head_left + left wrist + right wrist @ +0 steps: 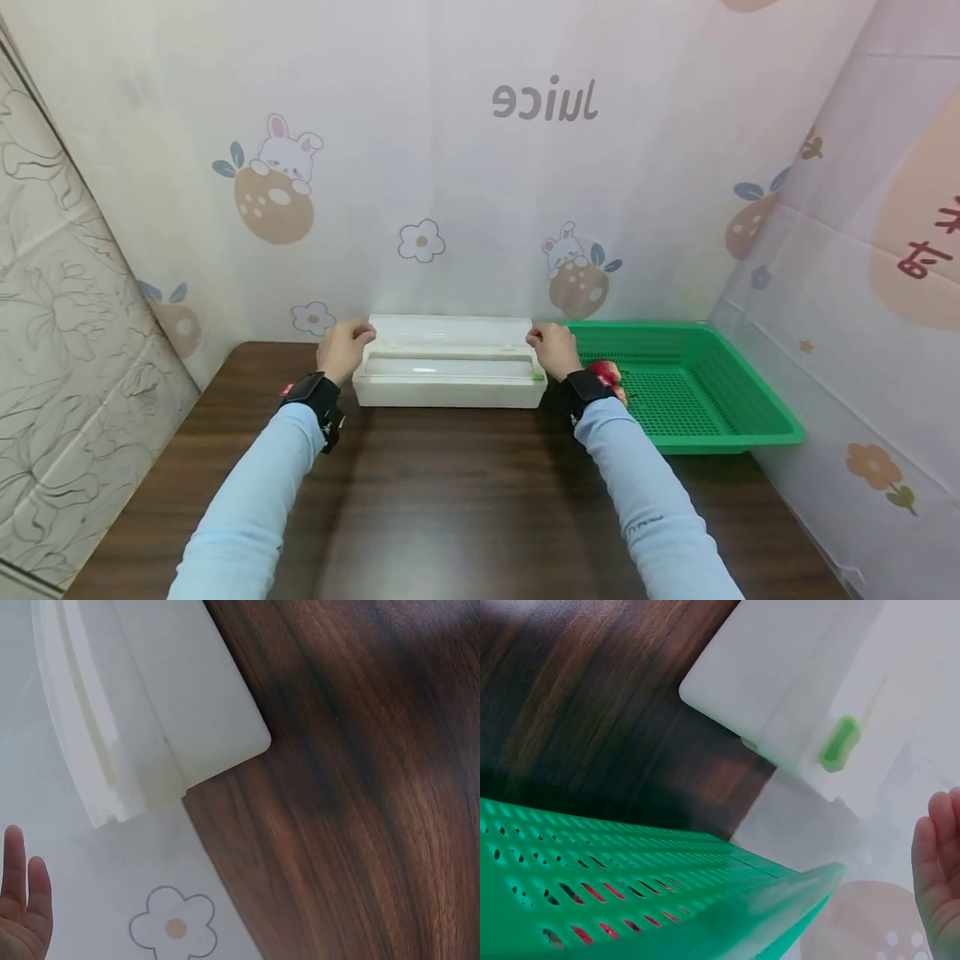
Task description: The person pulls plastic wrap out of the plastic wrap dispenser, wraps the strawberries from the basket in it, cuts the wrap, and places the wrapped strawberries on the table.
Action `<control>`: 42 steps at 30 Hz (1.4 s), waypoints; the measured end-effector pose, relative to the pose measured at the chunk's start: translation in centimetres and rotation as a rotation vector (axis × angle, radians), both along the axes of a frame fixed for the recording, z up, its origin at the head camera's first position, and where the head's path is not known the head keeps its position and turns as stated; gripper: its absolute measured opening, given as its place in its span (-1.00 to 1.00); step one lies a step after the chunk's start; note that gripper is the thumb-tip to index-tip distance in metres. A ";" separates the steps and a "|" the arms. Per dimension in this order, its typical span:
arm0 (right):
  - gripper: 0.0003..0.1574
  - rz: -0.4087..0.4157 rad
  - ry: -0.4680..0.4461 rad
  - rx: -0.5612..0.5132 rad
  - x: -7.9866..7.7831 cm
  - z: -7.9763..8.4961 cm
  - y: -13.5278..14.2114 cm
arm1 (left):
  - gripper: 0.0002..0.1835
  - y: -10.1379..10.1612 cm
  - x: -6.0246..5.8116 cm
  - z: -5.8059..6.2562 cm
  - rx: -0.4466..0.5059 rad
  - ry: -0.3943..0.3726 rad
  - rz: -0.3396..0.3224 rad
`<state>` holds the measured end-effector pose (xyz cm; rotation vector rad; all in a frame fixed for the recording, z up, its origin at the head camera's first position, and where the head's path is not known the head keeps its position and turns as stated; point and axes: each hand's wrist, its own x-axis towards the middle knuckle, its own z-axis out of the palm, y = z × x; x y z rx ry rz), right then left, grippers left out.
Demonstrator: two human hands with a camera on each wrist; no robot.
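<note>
A long white cling-film dispenser box [450,393] stands on the table against the back wall covering, its lid [450,328] raised behind it. A pale roll [450,367] shows in the long opening, and a small green slider [840,744] sits on the rail at the right end. My left hand [345,350] pinches the lid's left edge with thumb and forefinger. On the other side my right hand [553,350] pinches its right edge. Both wrist views catch only some fingers at the frame border; the pinching tips are hidden there.
A green perforated basket [720,417] stands close to the box on the right, under my right forearm. Red fruit [607,372] lies in it, partly behind my wrist. The dark wooden table [435,500] extends towards me, with patterned wall coverings behind and at both sides.
</note>
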<state>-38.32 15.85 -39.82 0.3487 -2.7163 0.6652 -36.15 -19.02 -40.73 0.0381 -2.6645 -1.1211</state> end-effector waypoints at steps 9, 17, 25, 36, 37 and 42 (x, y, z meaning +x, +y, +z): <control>-0.81 -0.039 0.001 -0.026 0.3 1.4 0.0 | -0.76 -0.2 0.1 1.3 -0.024 0.026 -0.022; -0.77 -0.007 -0.019 -0.119 0.6 2.5 0.4 | -0.76 -0.4 0.6 2.3 -0.003 0.056 -0.008; -0.76 -0.019 -0.049 -0.156 1.0 3.9 0.4 | -0.78 -0.6 0.7 3.7 0.008 0.091 -0.025; -0.78 -0.030 -0.045 -0.161 1.4 5.0 0.7 | -0.77 -0.3 1.2 4.9 0.031 0.116 -0.053; -0.79 -0.033 -0.037 -0.163 1.4 5.2 0.7 | -0.77 -0.2 1.2 5.1 0.036 0.123 -0.056; -0.80 -0.041 -0.020 -0.155 1.4 6.2 0.8 | -0.76 -0.1 1.5 6.2 0.045 0.160 -0.059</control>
